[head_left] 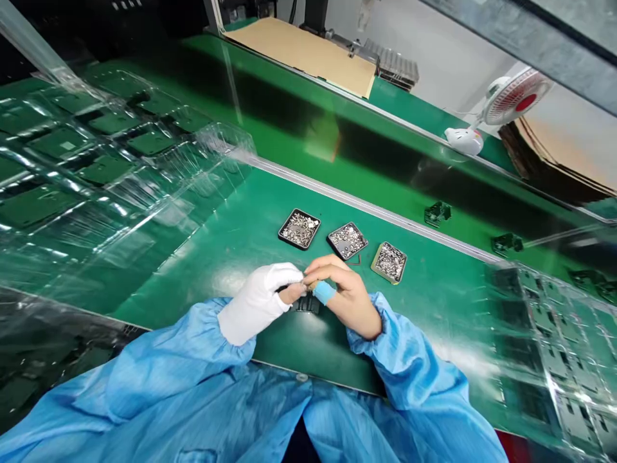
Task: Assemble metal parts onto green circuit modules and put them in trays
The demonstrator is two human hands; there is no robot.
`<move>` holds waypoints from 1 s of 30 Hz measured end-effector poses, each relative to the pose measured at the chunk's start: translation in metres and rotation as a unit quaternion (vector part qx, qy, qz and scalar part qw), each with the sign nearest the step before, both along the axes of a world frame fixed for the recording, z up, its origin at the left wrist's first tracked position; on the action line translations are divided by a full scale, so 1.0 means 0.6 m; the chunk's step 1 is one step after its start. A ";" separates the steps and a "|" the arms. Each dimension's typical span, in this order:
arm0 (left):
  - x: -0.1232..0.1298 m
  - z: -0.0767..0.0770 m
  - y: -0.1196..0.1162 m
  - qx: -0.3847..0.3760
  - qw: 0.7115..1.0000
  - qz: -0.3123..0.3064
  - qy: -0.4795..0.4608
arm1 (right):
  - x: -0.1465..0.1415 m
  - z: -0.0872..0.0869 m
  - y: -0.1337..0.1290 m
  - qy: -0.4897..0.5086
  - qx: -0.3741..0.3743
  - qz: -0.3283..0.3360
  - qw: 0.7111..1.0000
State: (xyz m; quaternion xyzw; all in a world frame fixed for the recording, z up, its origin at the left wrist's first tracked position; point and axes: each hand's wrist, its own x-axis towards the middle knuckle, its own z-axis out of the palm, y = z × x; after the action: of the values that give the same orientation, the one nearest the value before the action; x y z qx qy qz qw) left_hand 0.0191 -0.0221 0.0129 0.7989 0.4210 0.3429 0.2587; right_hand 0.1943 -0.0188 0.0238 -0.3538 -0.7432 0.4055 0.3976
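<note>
Work looks partway: dark part [307,305] held between both hands, low over counter [434,302], not set down. Three trays [292,244] beyond hands carry heaps of metal bits [391,261]; plenty seems left. Two dark pieces [438,213] lie past rail [376,210]; whether finished, cannot tell. Left hand [258,299], white-gloved, thumb bare; right hand [344,292], bare, blue tape [324,292] on thumb. Wrists angled inward, fingers bent, tips clamped on part; exact grip partly hidden.
</note>
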 end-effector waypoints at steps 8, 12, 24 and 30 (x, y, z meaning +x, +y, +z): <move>-0.008 -0.007 0.000 0.166 0.980 0.034 0.107 | 0.013 0.013 -0.002 -0.137 0.062 -0.004 0.989; -0.013 -0.020 0.005 0.064 0.996 0.053 0.044 | 0.019 0.000 0.000 -0.155 0.090 -0.064 0.982; -0.007 -0.073 0.008 -0.158 0.987 -0.023 -0.020 | 0.008 -0.062 -0.004 -0.202 0.109 -0.060 0.971; -0.007 -0.075 0.008 -0.161 0.987 -0.018 -0.025 | 0.008 -0.063 -0.006 -0.202 0.120 -0.064 0.970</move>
State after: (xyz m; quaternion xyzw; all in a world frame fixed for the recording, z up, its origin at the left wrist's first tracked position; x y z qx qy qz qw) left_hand 0.0147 -0.0175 -0.0320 0.7453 0.4498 0.2863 0.4003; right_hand 0.1991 -0.0222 -0.0142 -0.4247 -0.8271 0.2070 0.3045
